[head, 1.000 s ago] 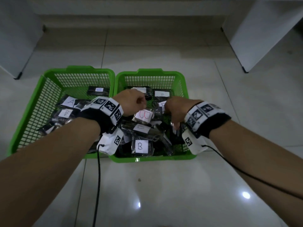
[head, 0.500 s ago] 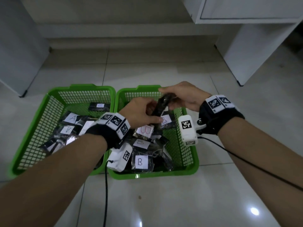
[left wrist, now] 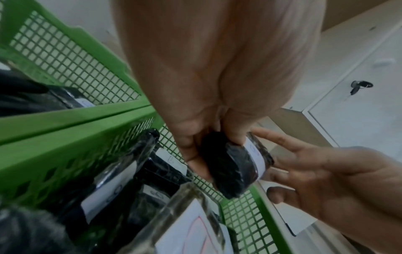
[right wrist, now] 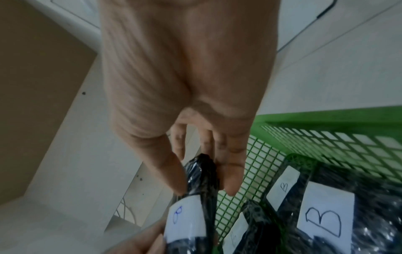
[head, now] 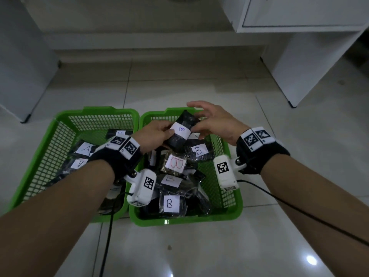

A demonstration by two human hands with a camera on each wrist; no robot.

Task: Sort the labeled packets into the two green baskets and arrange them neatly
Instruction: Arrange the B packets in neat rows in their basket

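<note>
Holding a dark packet point(head: 182, 132) above the right green basket point(head: 232, 198), the left hand point(head: 154, 136) has its thumb and fingers curled round the packet's lower end. A white label on the packet bears a small blue letter B. The packet is tilted, its upper end pointing toward the far rim of that basket. The right hand point(head: 214, 121) is at the packet's upper end with fingers spread and nearly straight; in the right wrist view the thumb and fingertips point(right wrist: 231, 180) lie on either side of the packet's tip, touching it without curling round it.

Below the held packet, the right green basket is full of similar dark packets with white labels, each marked B where the letter can be read. One, near the middle of this basket, has a red B point(head: 176, 163); another lies against the near wall with a black B point(head: 169, 203).

Touching the left side of the right green basket stands the left green basket point(head: 60, 140). It holds dark packets too, two of them showing the letter A point(head: 85, 153). Both baskets sit on a pale tiled floor point(head: 199, 252). Beyond the right green basket, to the far right, stands a white cabinet point(head: 299, 56).
</note>
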